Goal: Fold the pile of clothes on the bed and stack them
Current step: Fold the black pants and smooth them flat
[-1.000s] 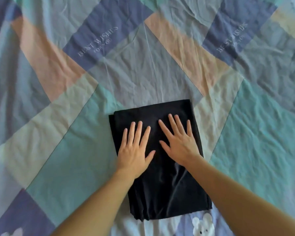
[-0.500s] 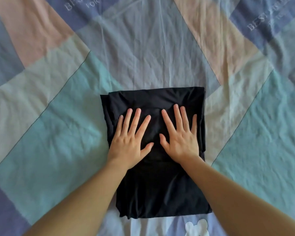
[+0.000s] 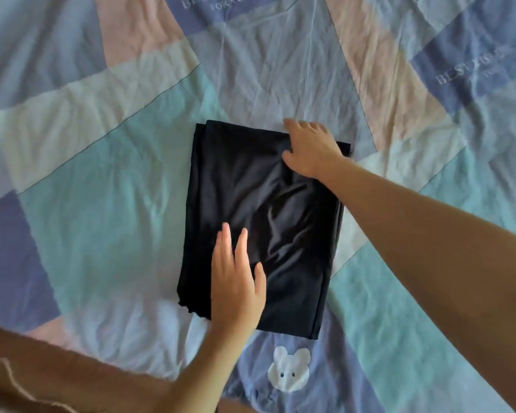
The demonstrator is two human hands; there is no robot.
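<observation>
Head view: right hand (image 3: 310, 150) fingertips hidden past black garment (image 3: 251, 204) edge.

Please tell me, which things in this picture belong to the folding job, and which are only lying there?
Belong to the job:
- black folded garment
- left hand, flat on its near part
- right hand, at its far right corner

Only lying there:
- patchwork bedsheet, under the garment
- white bear print on the sheet
- brown fabric, bottom left corner
</observation>
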